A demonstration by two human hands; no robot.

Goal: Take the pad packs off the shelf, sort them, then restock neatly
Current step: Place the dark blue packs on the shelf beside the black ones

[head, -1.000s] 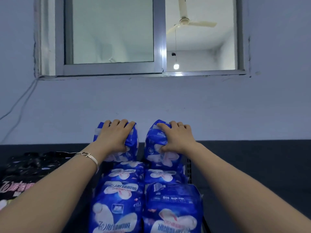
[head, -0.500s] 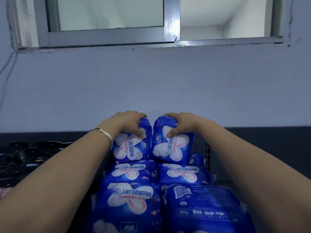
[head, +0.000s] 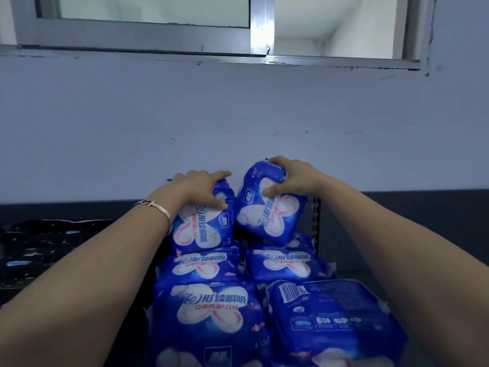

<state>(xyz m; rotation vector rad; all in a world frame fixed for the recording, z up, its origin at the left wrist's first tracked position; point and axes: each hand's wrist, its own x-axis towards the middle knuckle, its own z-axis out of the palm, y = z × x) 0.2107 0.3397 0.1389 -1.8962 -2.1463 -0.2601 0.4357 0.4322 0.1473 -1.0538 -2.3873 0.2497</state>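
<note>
Well, in the head view, two bare arms reached out over a pile of blue pad packs. The left hand (head: 197,188) gripped the back left pack (head: 203,229), with its fingers curled over the top and its thumb on the front. That pack stood up on its end at the far end of the left row. The right hand (head: 291,178) gripped the back right pack (head: 267,221), with its fingers over the top and its thumb on the white flower shape. This pack was tilted and sat a bit higher than the other one. I could not tell if it touched the packs under it. The two held packs were just beside each other, with a thin dark gap between them. Closer to the person lay four more packs, two and two: the middle left pack (head: 201,264), the middle right pack (head: 285,263), the front left pack (head: 209,313) and the front right pack (head: 333,321). The front right pack showed its back side with a barcode. A thin silver bracelet (head: 158,209) was on the left wrist. A metal strip (head: 315,215) with small holes stood just to the right of the held packs. Some black packs (head: 39,247) lay off to the left, too dark to read. Behind it all was a pale wall (head: 238,115) and, up high, a window (head: 251,22) with a grey frame.
</note>
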